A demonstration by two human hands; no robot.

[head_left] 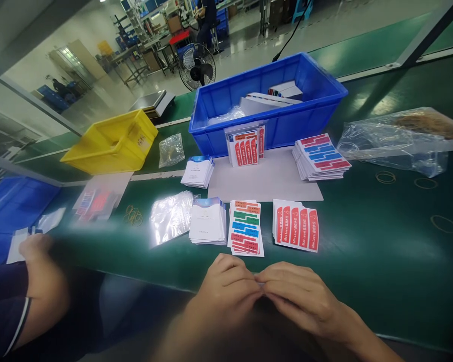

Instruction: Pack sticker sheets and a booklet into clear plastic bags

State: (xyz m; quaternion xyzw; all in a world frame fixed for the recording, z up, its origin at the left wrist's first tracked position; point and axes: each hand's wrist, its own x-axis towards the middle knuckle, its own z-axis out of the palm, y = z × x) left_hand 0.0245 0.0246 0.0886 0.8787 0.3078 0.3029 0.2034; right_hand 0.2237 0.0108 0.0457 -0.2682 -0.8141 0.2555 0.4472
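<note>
My left hand and my right hand meet fingertip to fingertip over the near edge of the green table. Both are closed in a pinch, and only a thin pale sliver shows between them, too small to name. Just beyond my hands lie a stack of multicoloured label sheets and a fanned stack of red level-label sheets. Left of those sit a stack of white booklets and a pile of clear plastic bags.
Behind stand a blue bin, a yellow bin, a packed label bag, more booklets and another label stack. A plastic bag of rubber bands lies right. At left, a co-worker's arm reaches by a blue bin.
</note>
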